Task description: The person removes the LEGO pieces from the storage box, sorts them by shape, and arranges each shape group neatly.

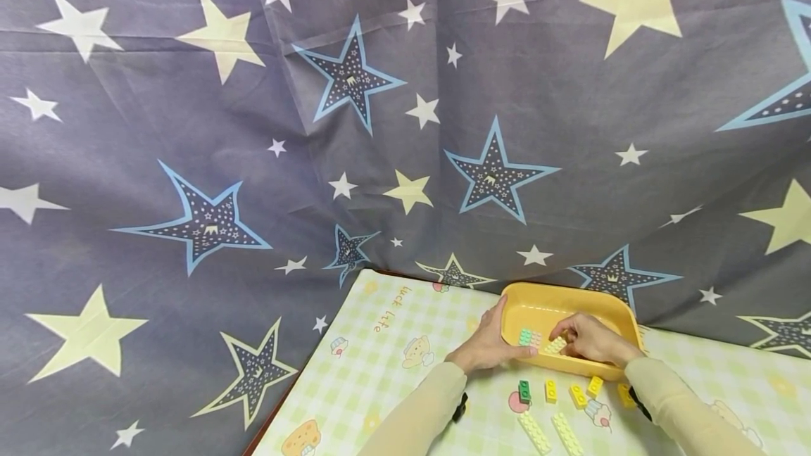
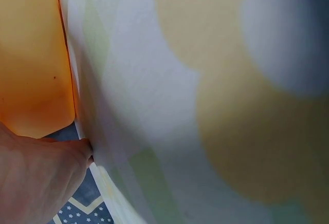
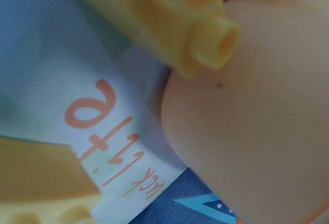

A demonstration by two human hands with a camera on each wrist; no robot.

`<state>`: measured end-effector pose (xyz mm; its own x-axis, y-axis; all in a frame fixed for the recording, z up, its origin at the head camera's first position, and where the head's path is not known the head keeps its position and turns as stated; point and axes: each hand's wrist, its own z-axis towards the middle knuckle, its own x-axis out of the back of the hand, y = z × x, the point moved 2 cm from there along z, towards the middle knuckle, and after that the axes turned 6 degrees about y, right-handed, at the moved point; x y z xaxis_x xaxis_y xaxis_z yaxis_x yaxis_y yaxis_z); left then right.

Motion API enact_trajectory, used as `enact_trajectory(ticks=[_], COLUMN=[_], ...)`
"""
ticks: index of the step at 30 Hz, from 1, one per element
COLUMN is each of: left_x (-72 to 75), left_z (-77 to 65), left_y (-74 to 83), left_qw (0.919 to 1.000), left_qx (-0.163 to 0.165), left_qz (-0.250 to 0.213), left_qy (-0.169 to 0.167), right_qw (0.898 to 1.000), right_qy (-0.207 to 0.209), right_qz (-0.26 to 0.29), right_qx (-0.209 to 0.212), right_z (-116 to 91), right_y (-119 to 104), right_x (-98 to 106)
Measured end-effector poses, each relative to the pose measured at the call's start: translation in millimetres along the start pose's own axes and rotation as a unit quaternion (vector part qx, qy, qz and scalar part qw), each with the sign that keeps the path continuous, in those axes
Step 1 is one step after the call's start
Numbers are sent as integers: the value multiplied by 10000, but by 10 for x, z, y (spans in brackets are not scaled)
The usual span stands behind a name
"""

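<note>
A yellow-orange tray point(image 1: 526, 292) stands near the back edge of the table. My left hand point(image 1: 489, 343) grips its left end, the thumb along the front side; in the left wrist view this hand point(image 2: 41, 175) is at the tray's point(image 2: 36, 80) corner. Over the inside of the tray my right hand point(image 1: 592, 340) has curled fingers and pinches a pale yellow brick point(image 1: 555, 345). Left of that brick are a mint green brick point(image 1: 525, 337) and a pink brick point(image 1: 536, 339), inside the front wall. The right wrist view does not show the right hand.
In front of the tray lie a dark green brick point(image 1: 524, 391), several small yellow bricks point(image 1: 550, 391) and two long pale yellow bricks point(image 1: 534, 433). A checked cloth point(image 1: 393, 343) covers the table. Behind it hangs a grey star-patterned curtain point(image 1: 393, 153).
</note>
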<state>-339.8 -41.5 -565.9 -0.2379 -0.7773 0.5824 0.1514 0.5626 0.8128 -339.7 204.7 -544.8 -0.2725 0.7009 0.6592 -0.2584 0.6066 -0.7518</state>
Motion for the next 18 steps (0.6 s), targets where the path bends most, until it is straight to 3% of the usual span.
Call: enact_trajectory(ticks=[18], left_x=[-10], left_z=[22], left_y=[-18], left_qw=[9999], left_qx=[-74], left_qz=[98], left_qy=[14], right_qw=[9991], right_qy=[297], right_qz=[-297], right_qx=[77], right_z=[-126], right_y=[-38], right_x=[131])
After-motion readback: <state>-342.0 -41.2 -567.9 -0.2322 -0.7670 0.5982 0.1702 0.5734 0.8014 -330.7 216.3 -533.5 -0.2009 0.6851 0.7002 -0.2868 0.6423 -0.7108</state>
